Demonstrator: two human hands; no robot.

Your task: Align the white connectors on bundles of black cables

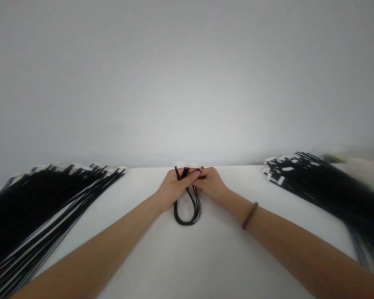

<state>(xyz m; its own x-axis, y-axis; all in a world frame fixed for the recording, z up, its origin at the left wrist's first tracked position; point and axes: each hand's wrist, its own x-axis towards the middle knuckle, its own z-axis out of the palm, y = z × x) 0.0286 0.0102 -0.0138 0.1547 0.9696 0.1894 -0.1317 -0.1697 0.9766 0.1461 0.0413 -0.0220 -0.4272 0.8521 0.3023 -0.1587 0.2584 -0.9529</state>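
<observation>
Two hands meet at the far middle of your white table (pixel 205 257), and between them hangs a folded bundle of black cords (pixel 187 207). Its long axis runs away from you: the looped end points back toward your body and lies on the tabletop, while the gathered ends point up and away at the table's far edge. The table ends against a plain pale grey wall (pixel 187 83). A wide pile of black strips (pixel 34 207) fans across the left side, and another pile of black strips (pixel 314 182), blurred, lies on the right. Your left hand (pixel 173 189) is curled closed around the bundle's upper part, thumb across it. Your right hand (pixel 212 185), with a dark wrist band (pixel 249 215), is likewise closed, pinching the same upper part.
</observation>
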